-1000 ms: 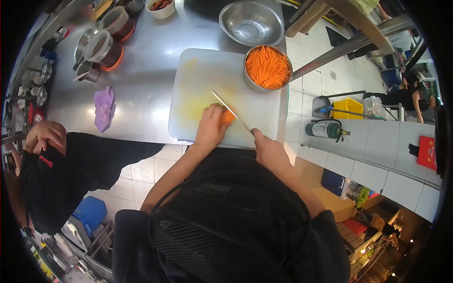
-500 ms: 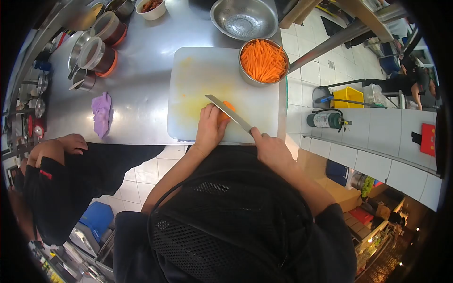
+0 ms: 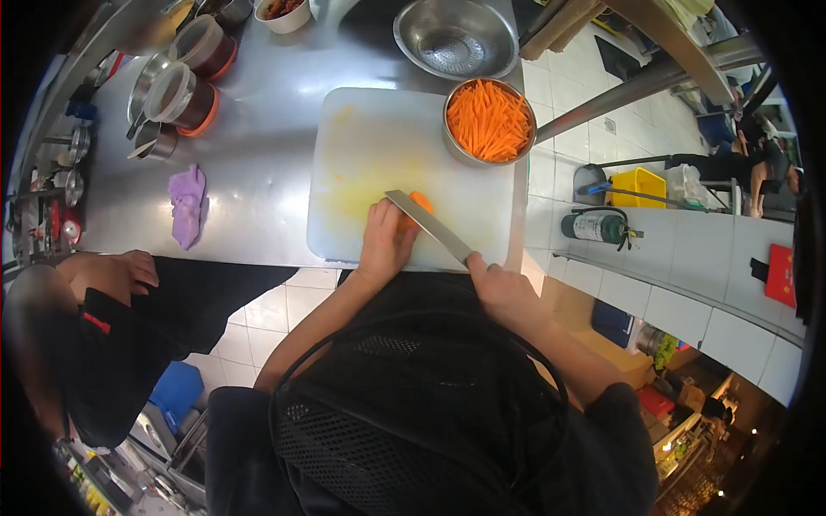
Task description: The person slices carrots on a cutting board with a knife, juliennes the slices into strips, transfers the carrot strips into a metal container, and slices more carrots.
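Observation:
On the white cutting board (image 3: 379,129), my left hand (image 3: 385,242) presses a piece of carrot (image 3: 421,203) down with curled fingers. My right hand (image 3: 501,291) is wrapped round the handle of a knife (image 3: 434,230), whose broad blade slants up and left across the carrot, close to my left fingertips. Much of the carrot is hidden by the blade and my fingers. A metal bowl (image 3: 449,142) heaped with carrot strips (image 3: 489,120) stands on the board's far right corner. Yellow-orange stains mark the board's middle.
Behind the board is a wide metal bowl (image 3: 456,39). Lidded tubs (image 3: 182,99), a small pot (image 3: 157,142) and a purple cloth (image 3: 187,206) sit on the steel table (image 3: 258,172) to the left. Another person's hand (image 3: 138,271) is at the table's left front edge.
The view has shifted slightly, so the board and bowls appear a little lower and to the right. Both hands keep their holds on the carrot and knife.

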`<state>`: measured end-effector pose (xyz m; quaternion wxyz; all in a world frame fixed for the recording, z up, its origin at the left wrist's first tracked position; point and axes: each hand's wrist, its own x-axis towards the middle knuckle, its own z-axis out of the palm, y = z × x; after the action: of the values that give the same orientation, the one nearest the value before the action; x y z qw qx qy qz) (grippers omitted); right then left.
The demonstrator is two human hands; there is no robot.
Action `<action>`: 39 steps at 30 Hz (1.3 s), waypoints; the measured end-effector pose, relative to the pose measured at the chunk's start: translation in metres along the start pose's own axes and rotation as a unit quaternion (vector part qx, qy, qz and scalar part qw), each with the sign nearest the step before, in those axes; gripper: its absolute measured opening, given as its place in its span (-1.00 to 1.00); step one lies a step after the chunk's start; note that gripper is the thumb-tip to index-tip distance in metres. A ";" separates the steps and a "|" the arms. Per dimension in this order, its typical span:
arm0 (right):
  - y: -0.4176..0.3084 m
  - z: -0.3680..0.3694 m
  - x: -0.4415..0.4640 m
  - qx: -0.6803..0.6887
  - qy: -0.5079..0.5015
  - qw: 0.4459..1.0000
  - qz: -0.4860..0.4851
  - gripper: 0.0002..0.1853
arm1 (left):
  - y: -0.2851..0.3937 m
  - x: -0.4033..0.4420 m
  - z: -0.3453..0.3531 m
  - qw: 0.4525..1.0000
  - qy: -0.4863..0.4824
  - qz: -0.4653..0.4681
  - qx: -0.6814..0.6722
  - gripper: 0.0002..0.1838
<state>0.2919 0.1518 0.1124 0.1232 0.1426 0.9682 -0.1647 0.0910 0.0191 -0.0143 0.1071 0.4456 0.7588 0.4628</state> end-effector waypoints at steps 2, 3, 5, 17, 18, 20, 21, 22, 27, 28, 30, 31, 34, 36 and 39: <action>0.004 0.014 0.019 0.023 0.023 0.999 -0.015 -0.71 | -0.001 -0.001 0.002 1.000 0.006 -0.001 0.006 -0.42; 0.005 0.024 0.040 0.045 0.008 0.999 -0.005 -0.70 | -0.002 -0.003 0.003 1.000 0.004 0.000 0.006 -0.42; 0.012 0.040 0.078 0.067 0.001 0.998 0.006 -0.70 | -0.004 0.000 0.004 1.000 0.015 0.011 0.011 -0.43; 0.034 0.024 0.088 0.159 0.031 0.986 0.042 -0.66 | -0.014 -0.005 0.011 1.000 0.003 -0.018 -0.017 -0.43; 0.031 0.015 0.070 0.152 0.035 0.986 0.064 -0.68 | -0.015 -0.006 0.010 1.000 0.002 -0.019 -0.017 -0.43; 0.029 0.005 0.040 0.144 0.038 0.985 0.086 -0.69 | -0.015 -0.005 0.011 1.000 0.002 -0.001 -0.009 -0.41; 0.028 0.003 0.025 0.143 0.024 0.985 0.097 -0.71 | -0.015 -0.005 0.013 1.000 0.000 -0.003 -0.011 -0.41; 0.026 0.004 0.013 0.143 0.010 0.984 0.108 -0.73 | -0.016 -0.005 0.014 1.000 0.003 -0.010 -0.021 -0.40; 0.025 0.036 -0.010 0.165 0.019 0.976 0.140 -0.73 | 0.001 0.002 0.010 0.999 0.035 -0.003 -0.014 -0.41; 0.023 0.037 -0.012 0.177 0.026 0.972 0.155 -0.72 | 0.000 0.005 0.008 1.000 -0.005 0.004 0.026 -0.41; 0.019 0.033 -0.019 0.204 0.046 0.963 0.172 -0.70 | -0.007 0.013 0.002 0.996 -0.048 0.018 0.070 -0.41; 0.016 0.032 -0.023 0.228 0.059 0.954 0.188 -0.67 | -0.014 0.017 -0.002 0.992 -0.004 0.008 0.125 -0.43; 0.018 0.037 -0.036 0.251 0.089 0.937 0.225 -0.63 | -0.004 0.044 -0.020 0.974 0.046 0.032 0.218 -0.47; 0.020 0.046 -0.044 0.269 0.147 0.926 0.219 -0.62 | 0.003 0.060 -0.021 0.964 0.050 0.054 0.256 -0.51; 0.029 0.061 -0.054 0.290 0.235 0.907 0.194 -0.60 | -0.002 0.106 0.008 0.983 -0.078 0.056 0.154 -0.58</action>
<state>0.3629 0.1438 0.0640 -0.1247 0.3919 0.8316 -0.3732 0.0329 0.1059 0.0065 0.0699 0.5336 0.7841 0.3092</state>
